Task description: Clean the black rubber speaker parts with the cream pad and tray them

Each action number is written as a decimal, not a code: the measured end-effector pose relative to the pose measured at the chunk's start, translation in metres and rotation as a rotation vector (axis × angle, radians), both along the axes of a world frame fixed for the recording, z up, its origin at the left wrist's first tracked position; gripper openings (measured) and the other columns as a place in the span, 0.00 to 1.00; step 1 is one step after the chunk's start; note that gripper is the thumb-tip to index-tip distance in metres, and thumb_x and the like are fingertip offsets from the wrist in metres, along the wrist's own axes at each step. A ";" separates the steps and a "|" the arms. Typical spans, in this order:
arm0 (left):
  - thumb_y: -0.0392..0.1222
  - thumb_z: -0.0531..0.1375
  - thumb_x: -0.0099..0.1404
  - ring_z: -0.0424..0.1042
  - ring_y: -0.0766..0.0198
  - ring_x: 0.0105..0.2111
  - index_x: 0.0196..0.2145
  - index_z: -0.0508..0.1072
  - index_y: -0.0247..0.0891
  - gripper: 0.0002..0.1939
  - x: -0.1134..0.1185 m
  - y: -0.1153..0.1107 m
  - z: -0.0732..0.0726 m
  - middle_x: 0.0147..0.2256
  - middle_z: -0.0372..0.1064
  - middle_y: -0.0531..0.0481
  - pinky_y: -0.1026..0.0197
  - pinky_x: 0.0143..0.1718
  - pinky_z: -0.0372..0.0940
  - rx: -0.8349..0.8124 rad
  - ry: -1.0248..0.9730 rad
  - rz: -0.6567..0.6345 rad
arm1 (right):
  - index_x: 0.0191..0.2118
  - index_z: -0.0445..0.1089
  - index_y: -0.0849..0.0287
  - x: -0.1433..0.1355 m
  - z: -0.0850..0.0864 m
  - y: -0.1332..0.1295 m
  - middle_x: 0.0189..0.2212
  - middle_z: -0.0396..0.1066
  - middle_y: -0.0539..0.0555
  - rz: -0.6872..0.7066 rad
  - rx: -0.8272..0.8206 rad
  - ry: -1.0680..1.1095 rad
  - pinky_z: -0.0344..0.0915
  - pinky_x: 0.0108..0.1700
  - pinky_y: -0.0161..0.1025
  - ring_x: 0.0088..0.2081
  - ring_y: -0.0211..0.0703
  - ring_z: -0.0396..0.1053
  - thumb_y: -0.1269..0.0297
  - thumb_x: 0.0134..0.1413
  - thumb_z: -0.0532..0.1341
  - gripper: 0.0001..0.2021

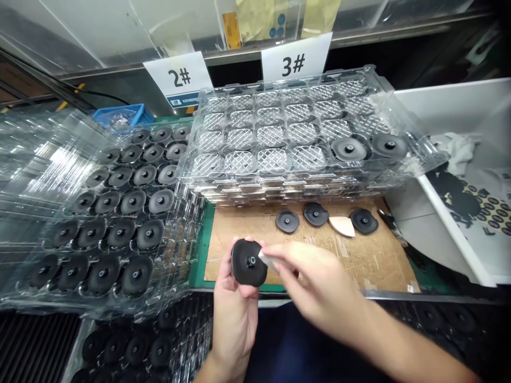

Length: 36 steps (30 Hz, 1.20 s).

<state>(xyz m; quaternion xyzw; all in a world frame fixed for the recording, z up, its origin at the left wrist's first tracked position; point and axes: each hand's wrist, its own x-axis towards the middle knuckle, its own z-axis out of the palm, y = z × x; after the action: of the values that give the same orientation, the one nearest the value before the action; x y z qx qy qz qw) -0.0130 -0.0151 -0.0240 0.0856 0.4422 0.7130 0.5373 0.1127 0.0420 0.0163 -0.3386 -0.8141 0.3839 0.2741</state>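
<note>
My left hand (235, 308) holds a black rounded disc (243, 263) by its edge, the face with the small central stem turned up. Pinched in the fingers of my right hand (315, 276) is a small white pad (268, 260), which meets the right side of the disc near the stem. Behind my hands, a sheet of brown cardboard (235, 223) carries a loose black disc (287, 221), a second disc (315, 214) and a third disc (364, 221). A cream-coloured curved piece (342, 226) lies between the last two.
A stack of clear compartment trays (275, 183) stands behind the cardboard, with two discs in its front right pockets. Left, another clear tray (115, 213) is filled with discs. A white bin (447, 229) stands right, and a blue basket (139, 113) sits back left.
</note>
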 end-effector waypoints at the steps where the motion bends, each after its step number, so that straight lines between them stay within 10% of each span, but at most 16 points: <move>1: 0.40 0.69 0.43 0.69 0.53 0.47 0.47 0.69 0.44 0.31 0.000 0.000 0.000 0.46 0.71 0.47 0.61 0.48 0.66 -0.002 -0.009 -0.003 | 0.47 0.66 0.62 -0.001 0.001 0.000 0.37 0.72 0.55 0.017 0.029 0.013 0.65 0.43 0.37 0.39 0.41 0.69 0.75 0.56 0.52 0.13; 20: 0.40 0.66 0.50 0.69 0.51 0.47 0.49 0.67 0.48 0.27 -0.005 0.000 -0.004 0.50 0.68 0.45 0.56 0.45 0.67 -0.044 -0.038 -0.034 | 0.46 0.67 0.61 -0.009 0.002 0.003 0.36 0.73 0.54 0.156 -0.065 0.043 0.66 0.40 0.35 0.37 0.39 0.69 0.73 0.57 0.51 0.13; 26: 0.45 0.66 0.48 0.65 0.51 0.51 0.50 0.66 0.43 0.30 -0.011 0.002 -0.006 0.49 0.67 0.44 0.57 0.52 0.61 -0.011 -0.007 -0.010 | 0.44 0.69 0.56 0.002 -0.049 0.024 0.41 0.72 0.52 -0.171 -0.171 -0.041 0.65 0.44 0.36 0.42 0.40 0.69 0.68 0.58 0.54 0.11; 31: 0.41 0.65 0.51 0.64 0.51 0.52 0.49 0.67 0.44 0.27 -0.014 0.003 -0.005 0.50 0.66 0.46 0.54 0.54 0.59 -0.031 -0.051 -0.023 | 0.41 0.71 0.56 0.012 -0.106 -0.006 0.35 0.74 0.52 -0.089 -0.243 -0.077 0.68 0.40 0.38 0.37 0.39 0.71 0.71 0.56 0.54 0.11; 36: 0.44 0.65 0.49 0.66 0.52 0.50 0.50 0.66 0.44 0.29 -0.012 0.004 -0.006 0.51 0.66 0.46 0.57 0.52 0.61 -0.020 -0.068 -0.073 | 0.42 0.71 0.55 0.011 -0.085 0.000 0.37 0.73 0.52 -0.131 -0.278 -0.064 0.67 0.42 0.39 0.39 0.41 0.70 0.69 0.57 0.55 0.10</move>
<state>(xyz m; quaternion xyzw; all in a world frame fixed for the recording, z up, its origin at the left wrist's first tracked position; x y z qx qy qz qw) -0.0251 -0.0107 -0.0304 0.0719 0.4276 0.6910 0.5784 0.1242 0.0420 -0.0691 -0.4375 -0.7377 0.4634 0.2229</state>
